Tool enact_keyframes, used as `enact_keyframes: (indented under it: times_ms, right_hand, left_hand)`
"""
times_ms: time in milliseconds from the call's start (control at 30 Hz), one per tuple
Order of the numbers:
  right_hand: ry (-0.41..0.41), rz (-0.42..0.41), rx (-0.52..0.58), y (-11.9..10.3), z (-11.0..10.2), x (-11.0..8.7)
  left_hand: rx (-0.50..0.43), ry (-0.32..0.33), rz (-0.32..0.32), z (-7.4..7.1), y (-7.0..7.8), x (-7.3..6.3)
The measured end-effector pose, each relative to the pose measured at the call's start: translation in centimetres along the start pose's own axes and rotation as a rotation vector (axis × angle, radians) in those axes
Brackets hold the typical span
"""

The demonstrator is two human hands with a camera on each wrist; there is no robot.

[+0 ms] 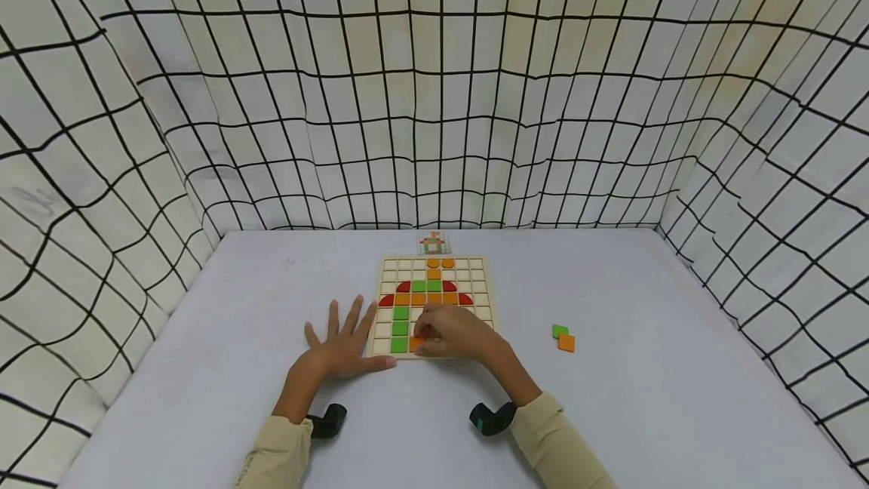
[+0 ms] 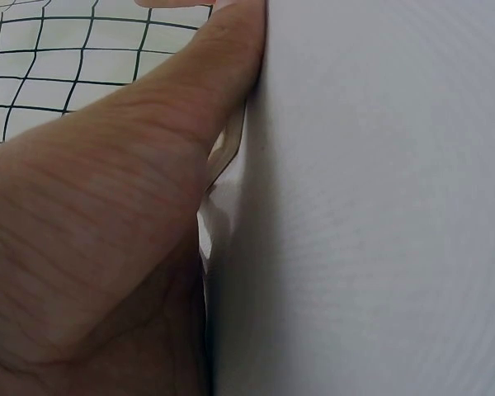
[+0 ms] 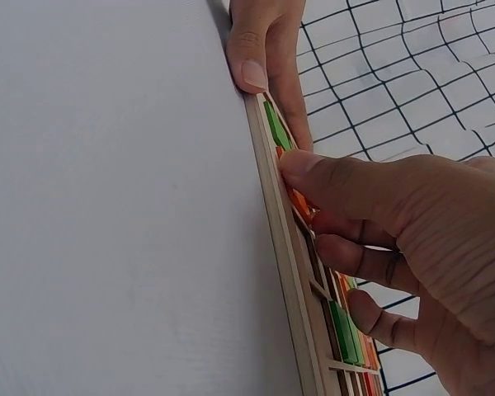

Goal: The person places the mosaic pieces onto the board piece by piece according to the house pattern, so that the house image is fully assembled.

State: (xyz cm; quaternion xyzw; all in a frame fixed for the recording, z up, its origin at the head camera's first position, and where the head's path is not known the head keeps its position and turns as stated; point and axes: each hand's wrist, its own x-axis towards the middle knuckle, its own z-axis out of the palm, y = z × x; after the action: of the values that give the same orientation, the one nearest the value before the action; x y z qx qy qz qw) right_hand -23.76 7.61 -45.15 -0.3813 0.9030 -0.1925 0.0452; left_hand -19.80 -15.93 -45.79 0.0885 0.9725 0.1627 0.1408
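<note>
A wooden grid board (image 1: pixel 483 323) lies on the table, its cells partly filled with red, orange and green pieces. My right hand (image 1: pixel 455 331) is over its lower middle. Thumb and fingertips pinch an orange square tile (image 3: pixel 300 203) at the near row, beside a green tile (image 1: pixel 399 345). In the right wrist view, the thumb lies close by the board's near edge. My left hand (image 1: pixel 342 352) lies flat with fingers spread at the board's left side, its thumb touching the near left corner. Mostly the thumb side of that hand (image 2: pixel 91 214) fills the left wrist view.
To the right on the white table (image 1: pixel 645 368), a loose orange square tile (image 1: pixel 566 342) overlaps a green one (image 1: pixel 560 330). A small pattern card (image 1: pixel 434 242) lies just beyond the board. Black netting (image 1: pixel 441 119) over white sheeting surrounds the table's back and sides.
</note>
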Motion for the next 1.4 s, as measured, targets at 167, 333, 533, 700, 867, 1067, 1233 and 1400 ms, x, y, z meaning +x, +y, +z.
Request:
enact_keyframes:
  times_ms: [167,333,533,700,867,1067,1233,1400]
  right_hand:
    - [0.009,-0.013,-0.02,0.1,0.0,0.1]
    - [0.024,-0.02,0.016,0.2,-0.3,-0.1]
    - [0.038,0.019,0.038,0.6,-1.1,-0.7]
    - [0.035,0.041,0.044,1.2,-1.8,-1.0]
    - [0.063,0.068,0.045,2.1,-2.3,-1.4]
    - [0.099,0.1,0.12,3.6,-3.1,-2.6]
    - [0.137,0.126,0.12,5.3,-3.8,-4.2]
    - [0.178,0.13,0.127,6.8,-4.6,-6.0]
  left_hand:
    - [-0.001,0.003,0.003,-0.1,0.0,0.0]
    - [-0.005,0.01,0.003,0.0,-0.1,0.2]
    - [0.005,0.011,-0.001,-0.1,-0.2,0.2]
    - [0.002,0.009,-0.003,-0.3,0.0,0.0]
    - [-0.01,0.005,-0.001,-0.3,0.2,-0.1]
    - [-0.017,0.01,0.004,-0.2,0.2,-0.1]
    - [-0.013,0.015,0.009,0.0,0.1,-0.1]
    - [-0.013,0.017,0.003,0.1,0.1,-0.1]
